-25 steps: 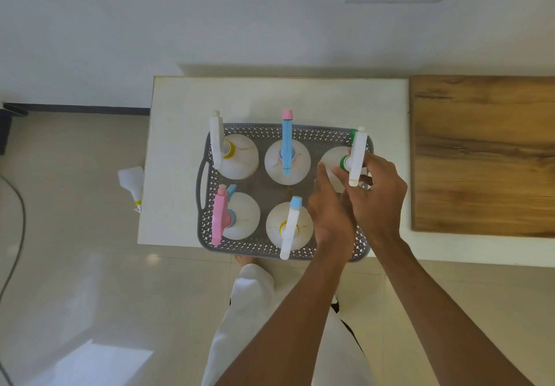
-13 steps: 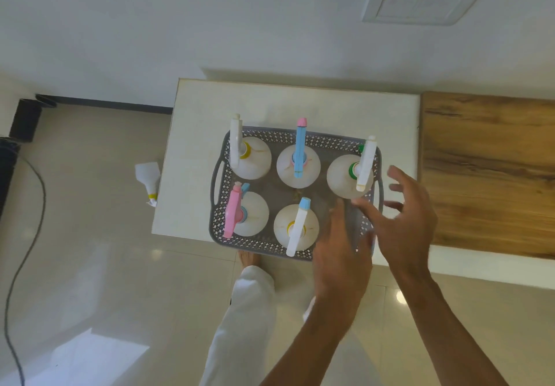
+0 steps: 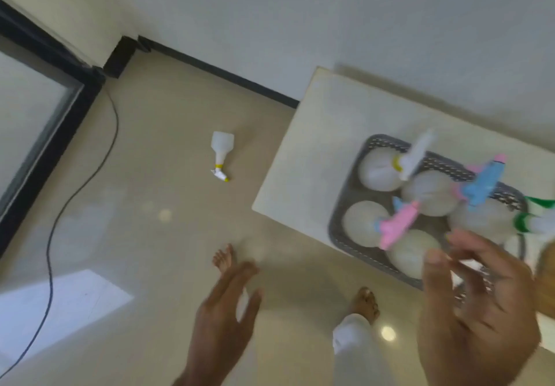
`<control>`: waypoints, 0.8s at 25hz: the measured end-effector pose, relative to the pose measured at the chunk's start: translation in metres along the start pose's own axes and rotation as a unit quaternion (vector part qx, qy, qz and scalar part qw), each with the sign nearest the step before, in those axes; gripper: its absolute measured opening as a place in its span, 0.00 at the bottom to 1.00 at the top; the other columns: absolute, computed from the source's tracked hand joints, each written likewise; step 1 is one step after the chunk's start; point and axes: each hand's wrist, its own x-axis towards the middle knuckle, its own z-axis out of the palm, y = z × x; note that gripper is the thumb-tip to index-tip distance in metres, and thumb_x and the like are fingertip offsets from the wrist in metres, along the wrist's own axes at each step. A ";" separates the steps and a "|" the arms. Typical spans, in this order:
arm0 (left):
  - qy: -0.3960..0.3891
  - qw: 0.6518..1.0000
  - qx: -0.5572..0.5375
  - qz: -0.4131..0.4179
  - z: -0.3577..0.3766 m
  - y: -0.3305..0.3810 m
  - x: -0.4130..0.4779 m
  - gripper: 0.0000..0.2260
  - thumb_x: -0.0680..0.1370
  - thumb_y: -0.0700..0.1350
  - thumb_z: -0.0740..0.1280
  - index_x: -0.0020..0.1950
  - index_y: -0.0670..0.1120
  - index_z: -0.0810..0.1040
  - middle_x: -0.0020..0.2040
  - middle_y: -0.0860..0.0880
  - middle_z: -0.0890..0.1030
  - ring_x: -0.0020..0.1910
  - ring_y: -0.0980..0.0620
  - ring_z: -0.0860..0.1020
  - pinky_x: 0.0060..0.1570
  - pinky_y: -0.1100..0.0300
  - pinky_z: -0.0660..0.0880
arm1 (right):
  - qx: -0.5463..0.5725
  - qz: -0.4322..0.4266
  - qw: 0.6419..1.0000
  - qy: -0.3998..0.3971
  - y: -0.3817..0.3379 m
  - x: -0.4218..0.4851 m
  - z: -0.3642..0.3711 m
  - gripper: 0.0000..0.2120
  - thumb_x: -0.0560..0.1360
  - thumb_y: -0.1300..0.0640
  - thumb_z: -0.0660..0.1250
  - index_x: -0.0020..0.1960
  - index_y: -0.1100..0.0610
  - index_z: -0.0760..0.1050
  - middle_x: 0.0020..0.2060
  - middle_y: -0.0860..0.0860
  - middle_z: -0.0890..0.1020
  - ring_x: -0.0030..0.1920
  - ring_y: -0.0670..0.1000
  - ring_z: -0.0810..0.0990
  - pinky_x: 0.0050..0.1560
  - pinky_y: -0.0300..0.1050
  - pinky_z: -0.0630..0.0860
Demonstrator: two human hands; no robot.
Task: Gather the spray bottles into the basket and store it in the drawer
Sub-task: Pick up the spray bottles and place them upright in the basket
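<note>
A grey perforated basket [image 3: 342, 211] sits on the white table [image 3: 315, 145] at the right and holds several white spray bottles with pink [image 3: 396, 226], blue [image 3: 483, 184], white [image 3: 416, 154] and green [image 3: 537, 214] triggers. One more white spray bottle [image 3: 221, 155] lies on the floor left of the table. My left hand [image 3: 223, 319] is open over the floor, holding nothing. My right hand [image 3: 480, 304] hovers open over the basket's near corner with fingers spread. The picture is blurred.
A black cable [image 3: 78, 190] snakes across the beige tile floor. A dark-framed glass door [image 3: 45, 106] stands at the left. My bare feet [image 3: 366, 301] and white trouser leg are below the table's edge. A wooden surface [image 3: 545, 280] shows at the far right.
The view has swung left and tilted, bringing the floor bottle into plain sight. Both hands have left the basket's bottles; my left hand has moved out over the floor.
</note>
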 end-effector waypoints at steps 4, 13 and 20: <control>0.013 0.996 0.085 -0.007 -0.077 -0.095 0.075 0.21 0.76 0.45 0.72 0.69 0.49 0.75 0.71 0.51 0.74 0.65 0.53 0.76 0.50 0.56 0.81 | -0.038 -0.089 0.982 -0.163 -0.040 -0.017 0.144 0.12 0.78 0.57 0.68 0.60 0.58 0.76 0.54 0.48 0.79 0.49 0.53 0.79 0.49 0.40 0.76; -0.122 0.959 0.252 -0.039 -0.116 -0.223 0.242 0.31 0.81 0.63 0.50 0.81 0.50 0.49 0.82 0.47 0.50 0.81 0.45 0.48 0.77 0.41 0.52 | -0.342 -0.210 0.713 -0.575 0.002 -0.022 0.436 0.32 0.78 0.53 0.65 0.77 0.58 0.57 0.77 0.56 0.62 0.78 0.58 0.57 0.71 0.54 0.68; -0.170 0.948 0.244 -0.113 -0.052 -0.306 0.326 0.31 0.82 0.64 0.46 0.81 0.52 0.44 0.82 0.47 0.45 0.81 0.45 0.43 0.77 0.40 0.45 | -0.498 -0.292 0.467 -0.670 0.129 -0.004 0.587 0.37 0.78 0.57 0.63 0.80 0.57 0.45 0.81 0.55 0.46 0.81 0.56 0.41 0.78 0.57 0.53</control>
